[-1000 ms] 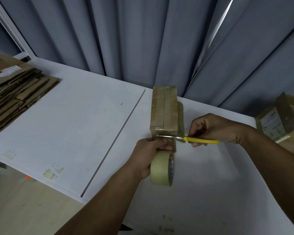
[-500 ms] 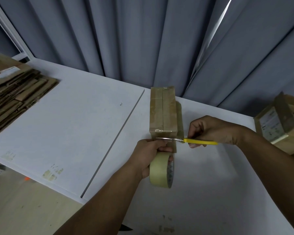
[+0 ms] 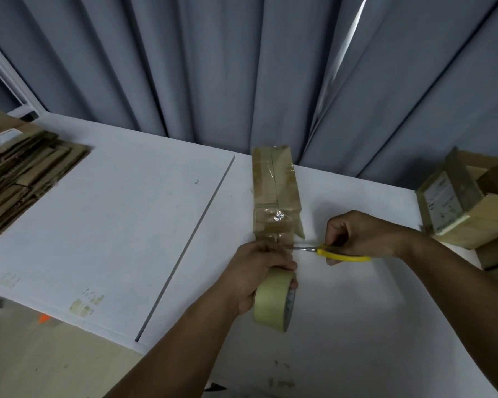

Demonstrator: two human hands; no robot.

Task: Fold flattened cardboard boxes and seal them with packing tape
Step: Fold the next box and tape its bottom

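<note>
**Cardboard box [image 3: 275,191] taped along its seam, strip waiting on the cut**

Folded up and narrow, the box stands on the white table [image 3: 127,225] near its far edge, in front of the grey curtain [image 3: 213,67]. Its top seam runs away from the person under a glossy band of tape that carries down over the near end. The left hand [image 3: 259,271] is wrapped round the tape roll [image 3: 272,303], held just below and in front of that near end, so the strip between roll and box is short. The right hand [image 3: 360,234] is closed on the yellow handles of the scissors [image 3: 339,254], whose blades point left into the gap. Their tips go behind the left fingers, so I cannot tell whether they are parted or already biting the tape.

The box is most likely light and empty, stiff along its edges but easily dented on the broad faces (thin corrugated board gives under a thumb). It should slide readily on the smooth table, so a tug from the tape could drag or tip it, tall and narrow as it is. Best to take it by the two long sides, low down, or press the taped end flat with a palm once the strip is free. A stack of flattened boxes [image 3: 26,179] lies at the far left, and an open carton [image 3: 457,208] sits at the right edge.
</note>
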